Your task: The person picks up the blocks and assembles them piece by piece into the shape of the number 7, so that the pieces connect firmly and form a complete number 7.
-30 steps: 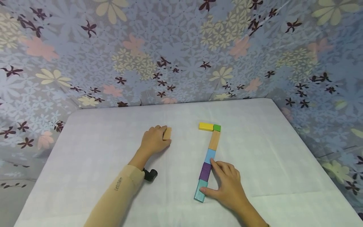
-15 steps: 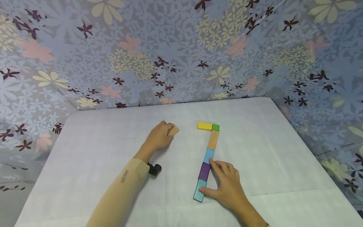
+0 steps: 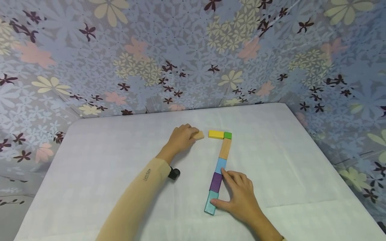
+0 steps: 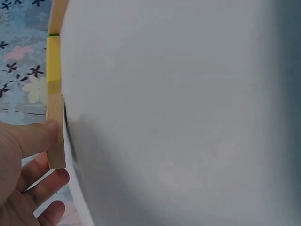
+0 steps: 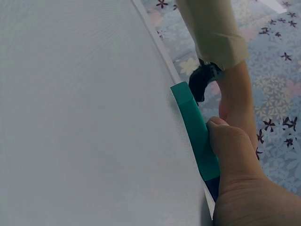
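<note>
My left hand (image 3: 180, 139) pinches a plain wooden block (image 3: 198, 135) just left of the yellow block (image 3: 216, 134). In the left wrist view the thumb lies on this wooden block (image 4: 55, 136). My right hand (image 3: 241, 194) rests along the lower row, its thumb on the teal block (image 3: 211, 203) and its index fingertip at the edge where the blue block (image 3: 221, 165) meets the purple block (image 3: 215, 182). Above the blue block lies a long wooden block (image 3: 225, 149). A small green block (image 3: 227, 135) touches that block's top end and the yellow block's right end.
A white cloth (image 3: 286, 160) covers the table. Behind and beside it hangs floral fabric (image 3: 193, 67). A black device (image 3: 174, 173) sits at the left wrist, near the beige sleeve (image 3: 138, 197).
My left hand has carried the wooden block rightward, closer to the yellow block, turning it on the way. The right hand stays at the row of blocks.
</note>
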